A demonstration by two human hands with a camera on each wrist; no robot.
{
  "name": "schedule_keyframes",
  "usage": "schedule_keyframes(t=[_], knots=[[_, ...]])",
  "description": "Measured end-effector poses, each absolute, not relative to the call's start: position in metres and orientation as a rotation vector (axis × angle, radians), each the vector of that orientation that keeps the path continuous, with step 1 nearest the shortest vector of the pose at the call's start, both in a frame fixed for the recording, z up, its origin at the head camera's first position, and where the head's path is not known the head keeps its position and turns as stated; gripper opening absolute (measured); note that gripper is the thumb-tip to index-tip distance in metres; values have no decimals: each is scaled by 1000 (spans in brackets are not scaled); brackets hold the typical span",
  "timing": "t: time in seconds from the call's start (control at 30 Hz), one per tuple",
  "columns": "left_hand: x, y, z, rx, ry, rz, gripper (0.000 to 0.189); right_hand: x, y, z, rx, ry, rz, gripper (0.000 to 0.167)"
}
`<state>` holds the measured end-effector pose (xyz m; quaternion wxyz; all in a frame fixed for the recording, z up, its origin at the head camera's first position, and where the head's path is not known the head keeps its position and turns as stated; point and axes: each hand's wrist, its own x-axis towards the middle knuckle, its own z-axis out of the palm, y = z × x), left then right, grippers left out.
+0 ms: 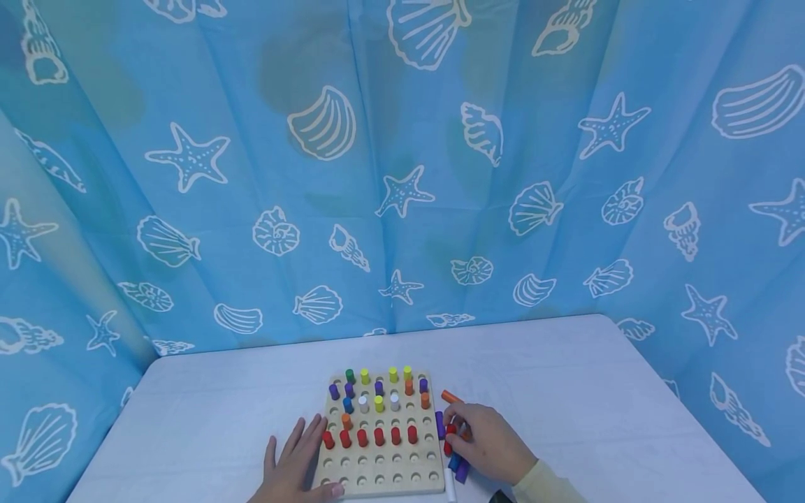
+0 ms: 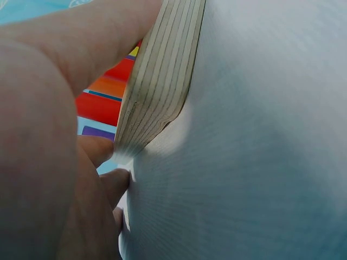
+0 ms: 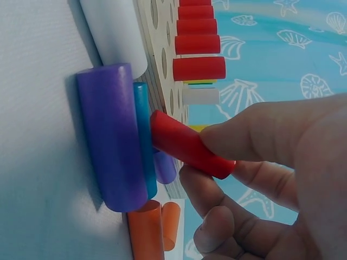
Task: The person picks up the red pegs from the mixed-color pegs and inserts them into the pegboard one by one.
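Note:
A wooden pegboard (image 1: 388, 471) lies on the table, with a row of several red pegs (image 1: 379, 436) standing across it. My left hand (image 1: 294, 464) rests against the board's left edge, fingers spread, thumb at the near corner. Beside the right edge, my right hand (image 1: 490, 441) pinches a red peg (image 3: 184, 141) between thumb and fingers; it is tilted in the right wrist view. Loose pegs lie under and around that hand: purple (image 3: 111, 141), blue (image 3: 143, 146), white (image 3: 114, 38) and orange (image 3: 146, 233). Behind the red row stand yellow pegs (image 1: 379, 403) and pegs of other colours.
A white cloth (image 1: 534, 377) covers the table. Blue curtains (image 1: 440, 230) with white shell and starfish prints hang behind it and at both sides. A small black object (image 1: 499, 497) shows by the right wrist at the bottom edge.

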<state>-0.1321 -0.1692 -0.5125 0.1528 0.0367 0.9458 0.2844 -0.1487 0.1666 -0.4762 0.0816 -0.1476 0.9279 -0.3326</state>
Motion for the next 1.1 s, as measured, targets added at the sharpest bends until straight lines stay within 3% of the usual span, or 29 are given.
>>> schedule_keyframes(t=[1.1], knots=[[-133,-170,-513,92,2730,818,122,-147,164,-467,-446,2814,-997,14]])
